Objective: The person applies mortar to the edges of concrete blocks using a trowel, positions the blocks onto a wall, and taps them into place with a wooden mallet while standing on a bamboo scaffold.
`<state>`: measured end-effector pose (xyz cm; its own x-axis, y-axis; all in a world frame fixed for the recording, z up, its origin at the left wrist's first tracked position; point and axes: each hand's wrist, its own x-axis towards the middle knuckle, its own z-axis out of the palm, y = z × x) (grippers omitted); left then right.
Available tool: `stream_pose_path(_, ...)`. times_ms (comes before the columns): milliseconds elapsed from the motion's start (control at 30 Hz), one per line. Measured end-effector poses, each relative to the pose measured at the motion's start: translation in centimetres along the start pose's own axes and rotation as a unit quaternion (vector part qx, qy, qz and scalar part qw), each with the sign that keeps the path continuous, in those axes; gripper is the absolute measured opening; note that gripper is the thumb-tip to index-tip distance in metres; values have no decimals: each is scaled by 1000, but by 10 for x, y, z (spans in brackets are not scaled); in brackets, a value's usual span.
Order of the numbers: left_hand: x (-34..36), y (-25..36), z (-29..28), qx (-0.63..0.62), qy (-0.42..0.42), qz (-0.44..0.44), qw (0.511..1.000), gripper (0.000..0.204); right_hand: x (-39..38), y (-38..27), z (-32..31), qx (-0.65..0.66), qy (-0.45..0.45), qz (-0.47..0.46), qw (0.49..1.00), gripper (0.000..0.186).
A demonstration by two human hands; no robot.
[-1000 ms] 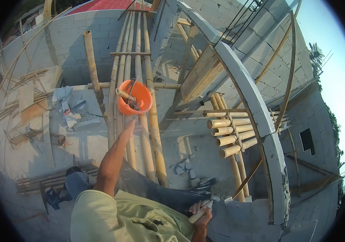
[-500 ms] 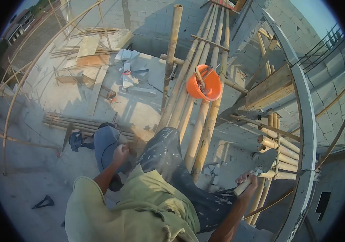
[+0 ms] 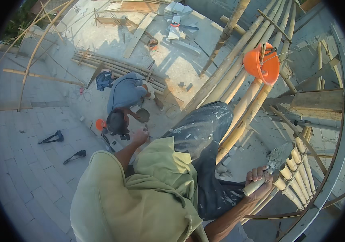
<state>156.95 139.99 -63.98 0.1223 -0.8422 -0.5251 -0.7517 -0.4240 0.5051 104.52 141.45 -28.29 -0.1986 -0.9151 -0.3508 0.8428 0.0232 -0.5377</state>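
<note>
My right hand (image 3: pixel 258 182) is closed around the pale handle of a trowel (image 3: pixel 280 156), whose flat blade is coated in grey mortar. It is beside my right thigh, near the tied ends of several bamboo poles (image 3: pixel 297 173). My left hand (image 3: pixel 141 136) is closed in front of my left side; whatever it may hold is too small to make out. Below it, a co-worker in a blue shirt (image 3: pixel 126 94) bends down, one hand near a round grey object (image 3: pixel 143 115). An orange bucket (image 3: pixel 257 64) with tools inside rests on the bamboo poles ahead of me.
A long bamboo platform (image 3: pixel 241 94) runs away to the far right, beside an upright bamboo post (image 3: pixel 225 36). Lower down are stacked poles (image 3: pixel 118 68), pale blocks (image 3: pixel 176 20) and a plank (image 3: pixel 139 35). Two dark tools (image 3: pixel 52 137) lie at left on the block surface.
My view has swung left and downward, so the scene has shifted right and up. The co-worker's head and round grey object now show. My right hand still grips the trowel.
</note>
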Motion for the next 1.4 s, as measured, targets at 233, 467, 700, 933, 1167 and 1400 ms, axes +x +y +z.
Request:
stream_pose_path(233,-6,-18,-16,-36,-12,-150,988,35,8,-8,-25,16,54,-1,998,22)
stream_pose_path(467,27,-38,13,-172,41,-236,955,35,3,-36,-85,-33,93,-33,995,20)
stream_pose_path(700,60,-97,-31,-457,86,-388,796,69,23,-35,-117,-98,102,-12,990,21)
stream_pose_path(933,98,-83,-78,-626,151,-331,690,85,-17,-31,-142,-182,118,43,975,21)
stream_pose_path(1167,132,-82,-93,-806,194,-190,525,50,-52,-17,-192,-181,225,92,953,23)
stream_pose_path(1400,140,-1,-60,-673,271,-305,617,61,-83,-28,-210,-185,321,58,927,25)
